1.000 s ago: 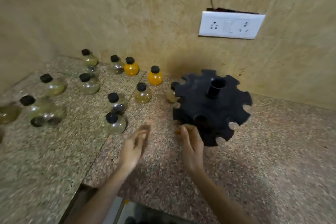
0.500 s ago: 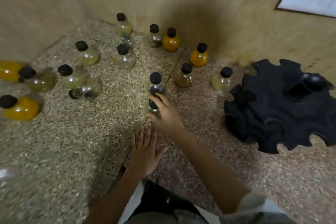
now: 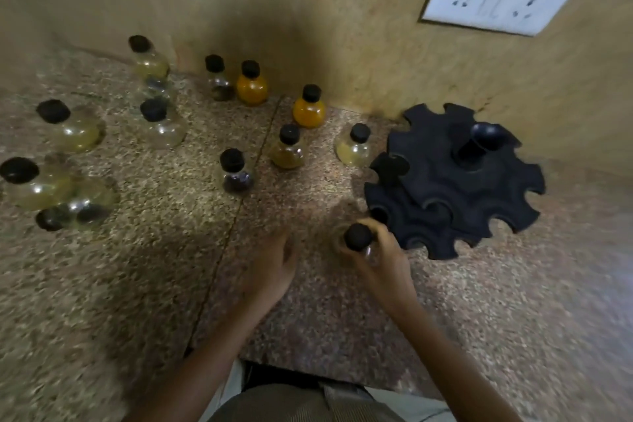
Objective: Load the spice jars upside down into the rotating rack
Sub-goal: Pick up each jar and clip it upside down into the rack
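Gripping a clear spice jar [image 3: 358, 237] cap-up just beside the near edge of the rotating rack [image 3: 445, 181], the right hand [image 3: 383, 264] likely must invert it next and seat it in a notch, while the left hand [image 3: 274, 267] hangs loosely spread, empty

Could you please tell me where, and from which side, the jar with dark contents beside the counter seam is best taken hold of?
Probably round the belly of the dark jar, from the near side: it stands upright, cap up, with bare counter in front. This leaves the neck free for the rack. The left hand is free.
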